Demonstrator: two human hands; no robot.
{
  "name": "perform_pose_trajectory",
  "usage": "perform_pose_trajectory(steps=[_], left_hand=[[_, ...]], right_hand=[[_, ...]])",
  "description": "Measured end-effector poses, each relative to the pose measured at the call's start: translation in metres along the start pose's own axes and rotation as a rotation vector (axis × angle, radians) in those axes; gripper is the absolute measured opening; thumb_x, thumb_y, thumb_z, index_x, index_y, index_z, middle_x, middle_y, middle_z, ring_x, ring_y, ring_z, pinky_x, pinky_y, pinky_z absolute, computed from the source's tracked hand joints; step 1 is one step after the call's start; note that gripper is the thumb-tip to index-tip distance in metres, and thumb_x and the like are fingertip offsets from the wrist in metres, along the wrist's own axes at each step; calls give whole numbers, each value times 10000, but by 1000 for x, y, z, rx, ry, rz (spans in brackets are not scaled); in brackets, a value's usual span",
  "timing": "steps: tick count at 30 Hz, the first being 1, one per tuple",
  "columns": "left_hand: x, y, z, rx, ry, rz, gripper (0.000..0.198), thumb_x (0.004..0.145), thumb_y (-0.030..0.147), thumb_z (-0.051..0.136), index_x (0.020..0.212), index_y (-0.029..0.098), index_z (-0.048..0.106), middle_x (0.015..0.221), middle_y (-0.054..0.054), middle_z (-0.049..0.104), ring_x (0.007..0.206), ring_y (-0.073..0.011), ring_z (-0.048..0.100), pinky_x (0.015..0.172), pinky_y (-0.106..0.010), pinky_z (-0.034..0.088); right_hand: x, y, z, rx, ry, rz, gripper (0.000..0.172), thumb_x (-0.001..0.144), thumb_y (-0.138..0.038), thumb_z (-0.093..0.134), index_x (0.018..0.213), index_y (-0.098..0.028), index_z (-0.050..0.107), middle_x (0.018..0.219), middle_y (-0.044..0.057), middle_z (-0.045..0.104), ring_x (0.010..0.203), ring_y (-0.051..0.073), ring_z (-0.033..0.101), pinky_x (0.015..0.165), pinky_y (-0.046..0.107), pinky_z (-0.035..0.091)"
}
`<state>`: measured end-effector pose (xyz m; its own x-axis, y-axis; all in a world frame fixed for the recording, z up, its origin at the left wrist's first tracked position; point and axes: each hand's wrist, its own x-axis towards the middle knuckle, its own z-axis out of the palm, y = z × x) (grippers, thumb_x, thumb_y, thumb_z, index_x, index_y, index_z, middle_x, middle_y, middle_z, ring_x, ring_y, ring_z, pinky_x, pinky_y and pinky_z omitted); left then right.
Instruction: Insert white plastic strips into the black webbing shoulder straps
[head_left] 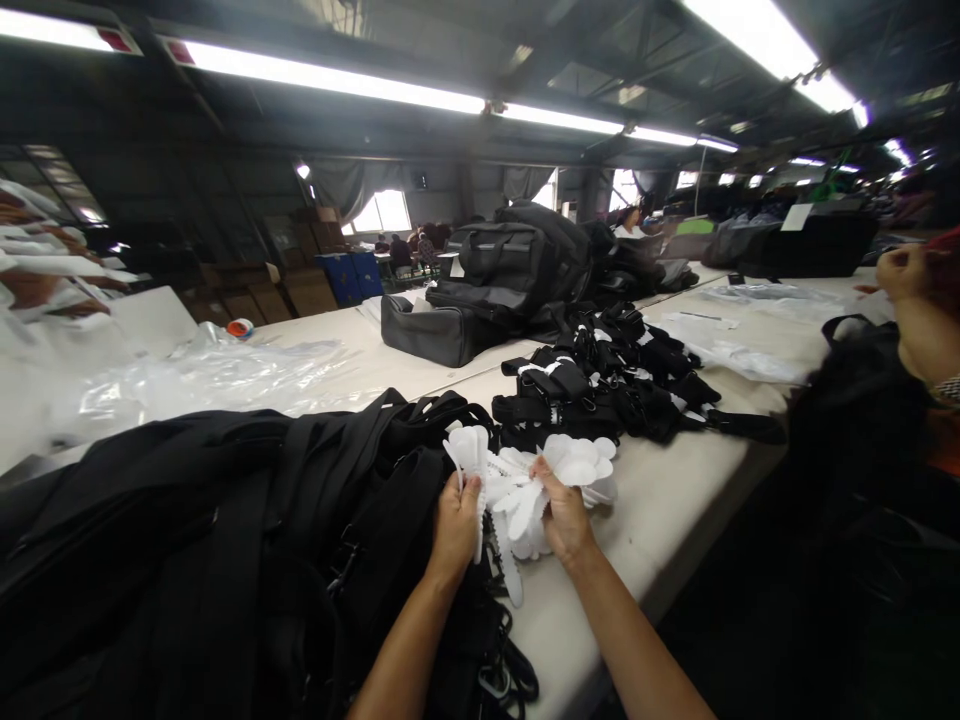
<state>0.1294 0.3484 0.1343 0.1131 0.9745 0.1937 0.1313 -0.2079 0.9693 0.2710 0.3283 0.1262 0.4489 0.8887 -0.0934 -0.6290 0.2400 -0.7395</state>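
Note:
In my left hand (454,525) is a small upright bunch of white strips (470,447) with rounded ends and notched edges, gripped between thumb and fingers. My right hand (568,518) is closed, thumb and fingers pinched at a loose heap of the same kind of white strips (581,461). Some strips hang down between the two hands. The fingertips of the right hand are partly hidden among the strips. Black fabric bags with straps (300,520) lie just left of my left hand. Behind the heap is a pile of black webbing straps (607,375) with metal hooks and white pieces on them.
Dark bags (510,260) stand farther back on the pale table (675,500). Clear plastic wrapping (247,370) covers part of the far left, with an orange tape roll (240,328) behind it. At the right edge, another person's arm (919,320) is beside a black bag.

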Motion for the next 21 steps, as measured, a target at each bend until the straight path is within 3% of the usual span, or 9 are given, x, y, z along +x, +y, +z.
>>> perform_pose_trajectory(steps=[4,8,14,21], left_hand=[[-3,-1,3,-8,-93,-9,303,887,477,508,820,186,565,740,6,578,710,-166,543,660,-258,429],[-6,-3,6,38,-142,6,334,881,470,524,703,187,527,649,34,504,635,-135,462,598,-237,366],[-7,-3,7,133,-129,9,352,890,459,499,656,198,467,590,58,409,569,-113,365,541,-239,284],[-2,-5,1,148,24,-10,356,914,460,446,672,202,486,610,37,478,597,-133,433,575,-255,311]], right_hand=[[-5,3,1,-81,-178,146,366,702,-448,807,900,-152,724,832,66,735,827,247,689,795,369,549],[-14,0,8,-83,-278,95,407,665,-339,852,1014,-195,699,941,55,746,961,268,682,886,398,530],[-13,0,10,-65,-226,70,589,611,-258,882,1151,-212,651,1083,62,734,1061,280,667,1004,432,485],[-7,6,5,15,-132,69,638,640,-279,873,1214,-197,609,1126,75,723,1069,287,668,984,449,514]])
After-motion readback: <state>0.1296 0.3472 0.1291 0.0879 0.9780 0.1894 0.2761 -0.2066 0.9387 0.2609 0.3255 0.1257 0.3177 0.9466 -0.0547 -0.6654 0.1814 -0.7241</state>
